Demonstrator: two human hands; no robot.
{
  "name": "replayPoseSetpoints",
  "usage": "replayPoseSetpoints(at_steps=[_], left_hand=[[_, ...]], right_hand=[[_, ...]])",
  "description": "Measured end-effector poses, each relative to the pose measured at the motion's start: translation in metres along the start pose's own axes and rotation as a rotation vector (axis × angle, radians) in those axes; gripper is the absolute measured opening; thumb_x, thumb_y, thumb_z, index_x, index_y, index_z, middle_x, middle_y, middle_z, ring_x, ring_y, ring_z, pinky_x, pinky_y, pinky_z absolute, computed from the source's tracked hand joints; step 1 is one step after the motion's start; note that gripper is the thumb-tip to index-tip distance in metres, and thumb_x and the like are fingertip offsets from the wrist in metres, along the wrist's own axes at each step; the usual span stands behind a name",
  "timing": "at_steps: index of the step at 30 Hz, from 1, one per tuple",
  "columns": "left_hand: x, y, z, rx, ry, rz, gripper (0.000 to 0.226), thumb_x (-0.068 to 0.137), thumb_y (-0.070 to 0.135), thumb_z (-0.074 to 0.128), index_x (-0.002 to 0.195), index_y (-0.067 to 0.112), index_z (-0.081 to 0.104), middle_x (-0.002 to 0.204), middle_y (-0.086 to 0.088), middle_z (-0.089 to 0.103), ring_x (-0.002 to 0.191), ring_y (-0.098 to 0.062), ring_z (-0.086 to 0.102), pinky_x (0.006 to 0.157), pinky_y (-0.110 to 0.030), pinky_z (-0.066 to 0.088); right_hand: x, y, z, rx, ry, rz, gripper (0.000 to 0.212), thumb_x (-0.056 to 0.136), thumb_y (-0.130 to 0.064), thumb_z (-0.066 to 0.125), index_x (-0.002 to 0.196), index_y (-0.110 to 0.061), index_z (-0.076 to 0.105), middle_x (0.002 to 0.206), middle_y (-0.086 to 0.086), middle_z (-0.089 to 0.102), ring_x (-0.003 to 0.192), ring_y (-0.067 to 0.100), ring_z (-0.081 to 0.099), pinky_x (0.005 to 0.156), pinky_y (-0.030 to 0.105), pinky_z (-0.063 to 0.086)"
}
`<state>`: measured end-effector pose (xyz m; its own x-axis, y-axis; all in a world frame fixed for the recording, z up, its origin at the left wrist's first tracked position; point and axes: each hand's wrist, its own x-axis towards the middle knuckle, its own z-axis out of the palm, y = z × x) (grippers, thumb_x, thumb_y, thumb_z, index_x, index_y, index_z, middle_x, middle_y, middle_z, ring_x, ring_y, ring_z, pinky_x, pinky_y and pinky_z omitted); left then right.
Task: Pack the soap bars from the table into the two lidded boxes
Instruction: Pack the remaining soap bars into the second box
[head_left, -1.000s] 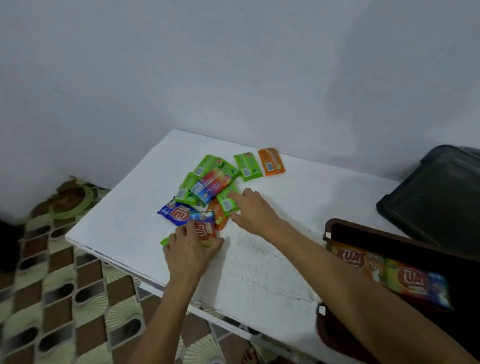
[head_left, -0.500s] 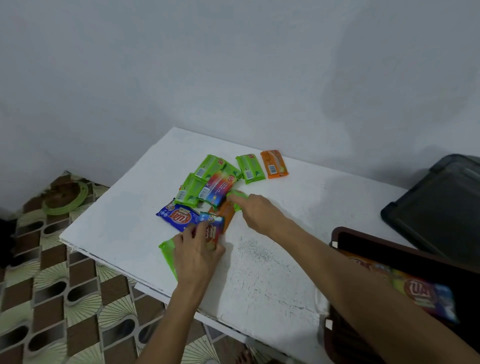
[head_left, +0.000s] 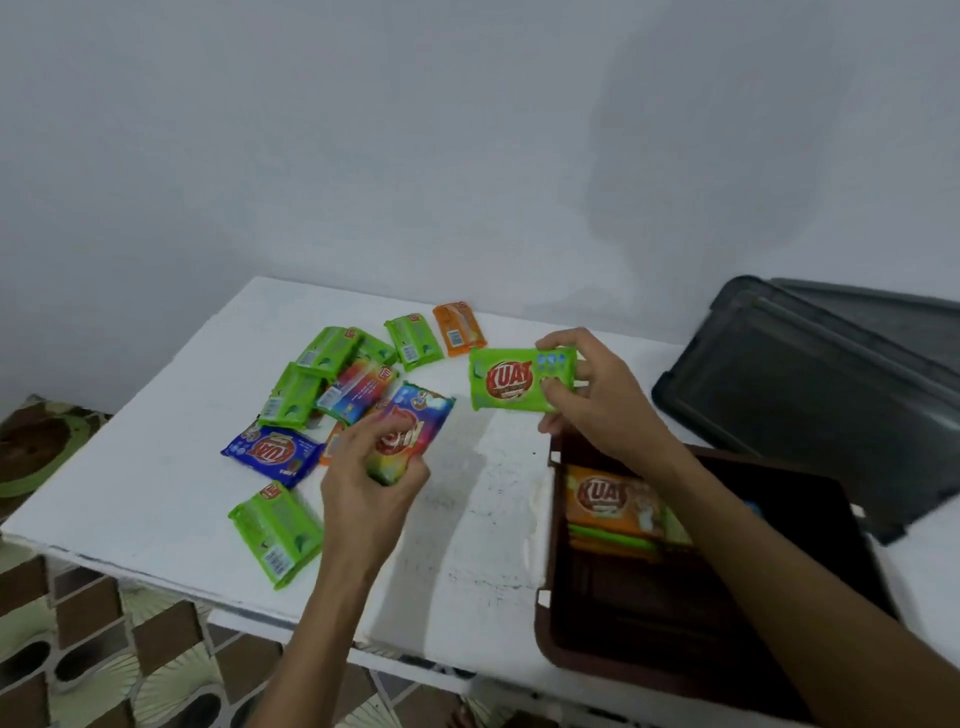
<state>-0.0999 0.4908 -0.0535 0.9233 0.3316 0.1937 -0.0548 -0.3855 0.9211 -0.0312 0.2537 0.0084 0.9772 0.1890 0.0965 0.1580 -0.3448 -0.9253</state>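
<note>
Right hand (head_left: 597, 395) pinching a green soap bar (head_left: 521, 379) above the white table (head_left: 156, 499), left hand (head_left: 369, 483) gripping a rainbow soap bar (head_left: 415, 431), brown box (head_left: 623, 639) sitting open beside them

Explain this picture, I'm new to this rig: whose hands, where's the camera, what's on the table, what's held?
No machine: these are a person's bare hands, filmed by one head-worn camera looking forward and down. The left hand grips a rainbow-coloured soap bar; the right hand holds a green soap bar above the white table. Loose bars lie there, mostly green, plus a blue bar and an orange bar at the far side. At the right stands an open brown box with an orange-wrapped bar inside; beyond it lies a dark grey lid.
</note>
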Motion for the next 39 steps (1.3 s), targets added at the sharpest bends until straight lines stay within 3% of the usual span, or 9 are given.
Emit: replayPoseSetpoints(at_steps=[2, 6, 11, 18, 22, 26, 29, 34, 39], left_hand=[[-0.002, 0.009, 0.011, -0.004, -0.056, 0.063, 0.035, 0.073, 0.024, 0.071, 0.104, 0.039, 0.066, 0.119, 0.021, 0.055, 0.115, -0.005, 0.055, 0.089, -0.038, 0.053], [-0.013, 0.028, 0.038, -0.055, -0.194, 0.152, 0.039, 0.072, 0.020, 0.068, 0.110, 0.027, 0.068, 0.124, 0.005, 0.057, 0.116, 0.000, 0.052, 0.089, -0.013, 0.046], [-0.029, 0.038, 0.071, -0.100, -0.272, 0.125, 0.033, 0.074, 0.023, 0.071, 0.106, 0.027, 0.070, 0.126, 0.002, 0.053, 0.116, 0.005, 0.050, 0.087, -0.007, 0.044], [-0.035, 0.038, 0.091, -0.142, -0.360, 0.118, 0.033, 0.078, 0.016, 0.076, 0.107, 0.032, 0.069, 0.128, 0.002, 0.052, 0.119, 0.005, 0.048, 0.100, -0.033, 0.048], [-0.031, 0.038, 0.092, -0.112, -0.382, 0.140, 0.037, 0.073, 0.028, 0.070, 0.110, 0.035, 0.067, 0.129, 0.004, 0.052, 0.117, 0.010, 0.047, 0.098, -0.032, 0.048], [-0.029, 0.035, 0.090, -0.104, -0.431, 0.106, 0.039, 0.077, 0.025, 0.074, 0.115, 0.026, 0.068, 0.131, 0.004, 0.051, 0.123, -0.007, 0.048, 0.098, -0.038, 0.050], [-0.026, 0.033, 0.089, -0.094, -0.459, 0.100, 0.037, 0.082, 0.016, 0.076, 0.117, 0.025, 0.067, 0.133, 0.003, 0.050, 0.125, -0.013, 0.048, 0.098, -0.042, 0.051], [-0.025, 0.035, 0.087, -0.106, -0.479, 0.095, 0.038, 0.081, 0.016, 0.076, 0.115, 0.030, 0.067, 0.133, 0.004, 0.049, 0.124, -0.006, 0.047, 0.094, -0.037, 0.053], [-0.024, 0.041, 0.086, -0.063, -0.487, 0.136, 0.046, 0.075, 0.032, 0.066, 0.121, 0.036, 0.061, 0.133, 0.006, 0.047, 0.123, 0.000, 0.045, 0.089, -0.023, 0.053]], right_hand=[[-0.021, 0.001, -0.019, 0.129, 0.029, 0.047, 0.029, 0.091, 0.001, 0.055, 0.108, -0.021, 0.049, 0.102, 0.020, 0.067, 0.063, 0.037, 0.071, 0.059, 0.043, 0.061], [-0.060, 0.010, -0.054, 0.200, 0.097, 0.071, 0.027, 0.093, 0.000, 0.058, 0.111, -0.019, 0.051, 0.100, 0.019, 0.069, 0.063, 0.034, 0.070, 0.057, 0.037, 0.059], [-0.102, 0.028, -0.082, 0.086, 0.093, 0.062, 0.030, 0.096, -0.010, 0.057, 0.120, -0.027, 0.051, 0.102, 0.012, 0.070, 0.082, 0.035, 0.071, 0.067, 0.051, 0.060], [-0.133, 0.051, -0.091, 0.071, 0.173, 0.115, 0.017, 0.095, -0.012, 0.059, 0.106, -0.024, 0.064, 0.096, 0.008, 0.071, 0.065, 0.036, 0.069, 0.064, 0.049, 0.059], [-0.134, 0.065, -0.080, 0.170, 0.133, 0.223, 0.019, 0.096, -0.008, 0.056, 0.112, -0.014, 0.065, 0.108, 0.015, 0.070, 0.079, 0.033, 0.073, 0.072, 0.041, 0.061], [-0.125, 0.072, -0.069, 0.323, 0.007, 0.341, 0.036, 0.096, -0.001, 0.054, 0.130, -0.011, 0.054, 0.116, 0.018, 0.066, 0.089, 0.027, 0.074, 0.082, 0.034, 0.060], [-0.117, 0.073, -0.062, 0.047, -0.062, 0.304, 0.042, 0.096, -0.009, 0.057, 0.137, -0.018, 0.052, 0.104, 0.012, 0.070, 0.077, 0.011, 0.073, 0.072, 0.026, 0.060], [-0.114, 0.067, -0.061, -0.432, -0.081, 0.151, 0.040, 0.095, -0.029, 0.057, 0.136, -0.030, 0.054, 0.074, -0.022, 0.058, 0.065, -0.009, 0.053, 0.064, 0.004, 0.041], [-0.118, 0.067, -0.063, -0.533, 0.010, 0.093, 0.042, 0.095, -0.038, 0.055, 0.136, -0.034, 0.051, 0.075, -0.015, 0.062, 0.080, 0.005, 0.062, 0.075, 0.030, 0.052]])
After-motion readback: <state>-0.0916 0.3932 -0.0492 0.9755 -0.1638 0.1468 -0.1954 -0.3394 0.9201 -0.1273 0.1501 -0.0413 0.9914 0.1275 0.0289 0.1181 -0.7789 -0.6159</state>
